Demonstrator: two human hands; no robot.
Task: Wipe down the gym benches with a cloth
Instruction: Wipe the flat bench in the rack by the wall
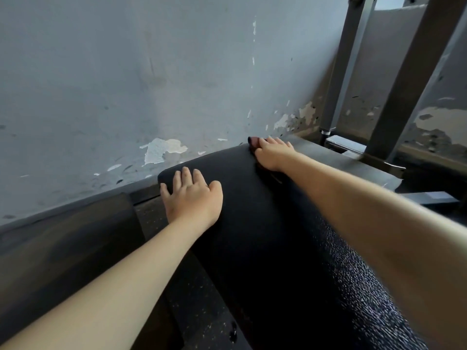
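A black padded gym bench (252, 223) runs from the lower right up toward the wall. My left hand (192, 198) lies flat on the pad's far left corner, fingers spread and straight. Farther along, at the pad's far right corner, my right hand (274, 155) presses a dark reddish cloth (253, 142) against the bench. Only a small bunch of the cloth shows past the fingertips, and the rest is hidden under the hand.
A grey wall (151, 84) with peeling paint stands just behind the bench end. Grey metal frame posts (414, 79) rise at the right, with a steel base bar (348, 145) beside the bench. Dark speckled rubber floor (202, 299) lies left of the bench.
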